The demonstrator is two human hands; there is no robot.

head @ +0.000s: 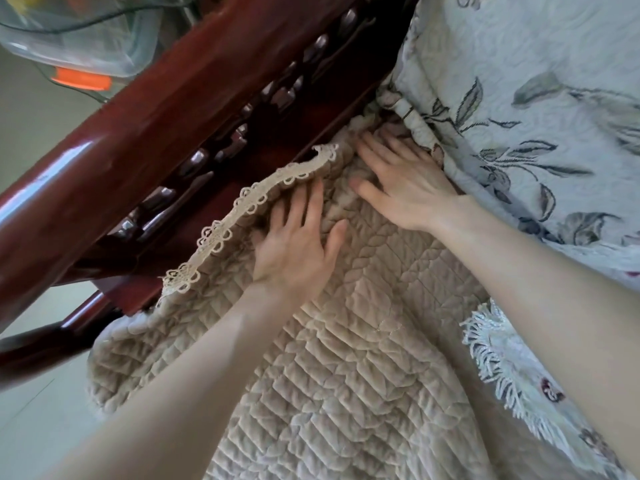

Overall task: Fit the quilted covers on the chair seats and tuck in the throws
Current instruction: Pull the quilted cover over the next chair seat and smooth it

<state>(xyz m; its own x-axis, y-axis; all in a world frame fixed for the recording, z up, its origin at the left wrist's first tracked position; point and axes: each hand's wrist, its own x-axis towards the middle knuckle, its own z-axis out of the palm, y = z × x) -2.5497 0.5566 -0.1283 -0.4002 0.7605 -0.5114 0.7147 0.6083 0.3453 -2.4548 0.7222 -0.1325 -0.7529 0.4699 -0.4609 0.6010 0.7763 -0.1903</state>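
One beige quilted seat cover [346, 375] is spread over the chair seat. The left hand [294, 251] is pressed flat on it, fingers straight, nothing grasped. Just beyond it, the cover's scalloped lace edge [239, 206] is turned up, its length running along the dark red wooden spindle rail [156, 126]. The right hand [408, 188], likewise flat and empty, is set farther in, nearest the corner under the pale floral quilted throw [519, 98].

Both hands press a beige quilted cover [346, 375] onto a wooden chair seat

The left hand [294, 251] lies flat beside the lace trim [242, 206]; the right hand [405, 188] spreads toward the corner where the dark red armrest [145, 126] meets a floral throw [536, 116]
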